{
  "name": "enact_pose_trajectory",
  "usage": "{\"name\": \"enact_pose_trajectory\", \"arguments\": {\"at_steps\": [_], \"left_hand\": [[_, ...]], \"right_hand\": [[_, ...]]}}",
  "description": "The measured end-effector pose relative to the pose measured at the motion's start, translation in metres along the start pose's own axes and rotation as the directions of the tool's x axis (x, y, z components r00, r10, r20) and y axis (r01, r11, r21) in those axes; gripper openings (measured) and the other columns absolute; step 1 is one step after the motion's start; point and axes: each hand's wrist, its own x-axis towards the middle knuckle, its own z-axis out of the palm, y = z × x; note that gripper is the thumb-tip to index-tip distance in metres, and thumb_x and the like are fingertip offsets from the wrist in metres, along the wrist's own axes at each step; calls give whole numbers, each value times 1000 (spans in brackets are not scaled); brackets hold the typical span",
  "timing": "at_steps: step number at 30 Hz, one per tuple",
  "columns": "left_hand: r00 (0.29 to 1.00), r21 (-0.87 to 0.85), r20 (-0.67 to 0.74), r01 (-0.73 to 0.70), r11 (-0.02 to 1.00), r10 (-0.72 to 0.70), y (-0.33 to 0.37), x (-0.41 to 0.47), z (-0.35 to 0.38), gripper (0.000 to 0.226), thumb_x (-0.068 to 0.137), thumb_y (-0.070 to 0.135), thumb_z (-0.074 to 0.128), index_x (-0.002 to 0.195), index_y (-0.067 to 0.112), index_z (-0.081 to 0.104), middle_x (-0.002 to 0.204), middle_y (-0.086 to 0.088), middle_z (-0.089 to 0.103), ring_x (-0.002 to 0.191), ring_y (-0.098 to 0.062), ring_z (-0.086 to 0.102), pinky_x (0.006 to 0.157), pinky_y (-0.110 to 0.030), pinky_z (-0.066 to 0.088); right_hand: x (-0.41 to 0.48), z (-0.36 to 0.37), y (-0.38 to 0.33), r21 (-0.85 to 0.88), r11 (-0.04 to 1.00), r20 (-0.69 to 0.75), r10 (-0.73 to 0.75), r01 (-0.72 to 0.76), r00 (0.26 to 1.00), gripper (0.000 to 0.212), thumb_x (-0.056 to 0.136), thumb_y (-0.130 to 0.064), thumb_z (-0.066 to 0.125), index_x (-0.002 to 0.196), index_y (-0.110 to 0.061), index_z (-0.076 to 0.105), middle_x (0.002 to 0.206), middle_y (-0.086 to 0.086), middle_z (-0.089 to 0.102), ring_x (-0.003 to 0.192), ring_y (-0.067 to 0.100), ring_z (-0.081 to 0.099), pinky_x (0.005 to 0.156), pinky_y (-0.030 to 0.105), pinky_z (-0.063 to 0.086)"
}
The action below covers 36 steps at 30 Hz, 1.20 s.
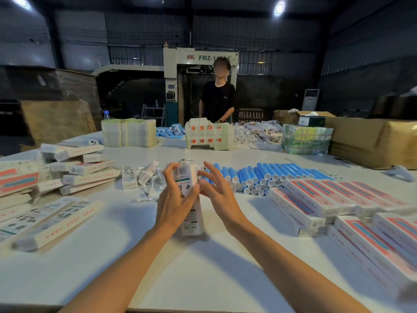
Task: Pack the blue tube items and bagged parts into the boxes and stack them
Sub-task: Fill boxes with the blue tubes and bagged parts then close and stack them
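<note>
Alignment of box mouth and bag is what the coming move turns on. The box (192,222) stands almost upright in front of the person, its long axis running from a lower end at or close to the tabletop (203,274) up and slightly away to a far end at fingertip height. The left grip (177,197) grasps it round the upper half, fingers curled across the printed face from the left side. The right grip (217,192) sits just beside the box on its right, released, fingers spread and nearly straight, the thumb side touching the box edge. Something clear and crinkled, probably a bagged part (195,164), shows at the box's top end between the two grips; whether it is already partly inside cannot be told.

Judged from this, the filling step is under way, and the right grip is the nearer one to press the contents down along the box axis while the left steadies it.

Supplies lie to either side. The blue tubes (259,175) lie in a row near the right grip, long axes pointing away from the person, caps toward them. Loose bagged parts (152,185) lie near the left grip. Packed boxes (316,199) are stacked further right, and more boxes (79,170) are piled at the left.
</note>
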Motion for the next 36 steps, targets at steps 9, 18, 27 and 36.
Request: {"name": "enact_pose_trajectory", "arguments": {"at_steps": [9,18,27,36], "left_hand": [[985,-375,42,169,911,-166,2,-4,4,56,90,64,41,136,35,30,112,-8,62,90,-20,71,70,-50,59],[926,-15,319,220,975,-203,-9,-7,4,72,95,87,16,156,52,31,154,4,50,146,-16,43,120,-46,34],[899,102,438,-73,992,21,-12,-7,9,21,112,29,51,121,32,71,114,20,66,114,0,51,99,-30,44],[855,128,518,-112,985,30,-9,-13,8,22,108,22,59,116,40,70,104,21,64,107,-2,55,87,-22,44]], "right_hand": [[-16,16,-1,47,979,269,180,-199,946,41,109,-40,52,148,-25,54,134,6,68,126,29,63,110,46,48],[-13,-22,-11,-278,945,-90,152,-171,984,40,109,-39,47,145,-21,53,130,-1,62,94,1,60,66,12,47],[0,-168,-54,-808,534,-319,-43,-248,947,35,109,-38,50,130,-10,54,116,9,60,77,12,58,59,23,44],[-8,-287,-64,-848,-1,-524,152,-530,838,35,105,-38,52,124,-8,52,132,20,57,113,38,57,82,42,48]]}}
